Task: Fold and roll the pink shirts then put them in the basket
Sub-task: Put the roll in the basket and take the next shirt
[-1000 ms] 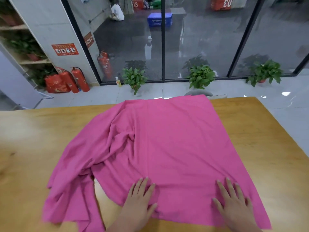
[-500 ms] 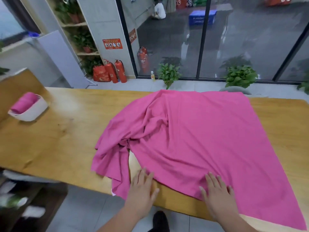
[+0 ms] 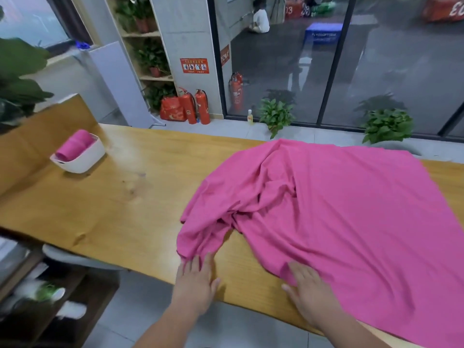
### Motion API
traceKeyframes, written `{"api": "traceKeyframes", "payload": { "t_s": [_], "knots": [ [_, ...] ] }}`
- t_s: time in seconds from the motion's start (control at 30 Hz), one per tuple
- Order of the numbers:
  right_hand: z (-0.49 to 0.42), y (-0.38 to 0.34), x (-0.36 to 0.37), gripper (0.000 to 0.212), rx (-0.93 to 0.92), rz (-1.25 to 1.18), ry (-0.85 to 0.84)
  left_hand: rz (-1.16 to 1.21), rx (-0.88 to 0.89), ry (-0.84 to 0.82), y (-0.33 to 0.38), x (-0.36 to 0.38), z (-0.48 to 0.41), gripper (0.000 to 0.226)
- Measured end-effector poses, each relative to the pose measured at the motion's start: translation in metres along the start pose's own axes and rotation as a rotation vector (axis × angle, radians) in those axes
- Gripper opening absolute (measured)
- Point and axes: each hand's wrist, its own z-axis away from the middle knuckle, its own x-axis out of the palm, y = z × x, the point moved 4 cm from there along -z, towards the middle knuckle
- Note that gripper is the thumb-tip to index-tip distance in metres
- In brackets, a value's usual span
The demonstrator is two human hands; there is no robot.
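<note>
**Smooth the bunched side before folding**

The shirt (image 3: 339, 209) is spread over the right half of the table (image 3: 113, 209). Its right part lies flat, but its left part is heaped in ridges, and a strip of cloth trails down to the near edge.

The right hand (image 3: 308, 290) lies flat on the shirt's near hem, fingers straight, pressing and gripping nothing. The left hand (image 3: 195, 280) rests flat at the near edge, fingers straight, with its tips touching the trailing strip and nothing held.

The step looks like flattening ahead of the first fold. To do it well:

- Let the right hand pin the hem.
- Have the left hand draw the heaped cloth out toward the table's left end.
- Sweep from the middle outward until the ridges are gone. Creases left in would likely make a lumpy roll.
- Keep the strip from sliding off the near edge.

The basket (image 3: 82, 159) stands well apart near the far left corner, with one roll (image 3: 74, 146) already in it.
</note>
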Motion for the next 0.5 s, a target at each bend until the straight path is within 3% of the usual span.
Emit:
{"api": "traceKeyframes", "payload": {
  "t_s": [0.17,0.27,0.33,0.4,0.5],
  "knots": [
    [-0.016,-0.037,-0.015,0.071,0.308,0.123,0.115,-0.122,-0.134,-0.077,-0.128,-0.026,-0.02,0.087],
    [-0.032,-0.081,-0.016,0.066,0.269,0.136,0.181,-0.124,-0.046,-0.017,-0.158,-0.035,-0.029,0.075],
    [-0.04,-0.113,-0.003,0.072,0.164,0.132,0.119,-0.074,0.095,0.065,-0.159,-0.031,-0.027,0.066],
    [-0.041,-0.135,0.013,0.077,0.149,0.113,0.044,-0.057,0.208,0.042,-0.158,-0.018,-0.023,0.066],
    [-0.036,-0.139,0.019,0.07,0.237,0.167,0.098,-0.076,0.168,0.018,-0.18,-0.004,-0.026,0.073]
  ]
}}
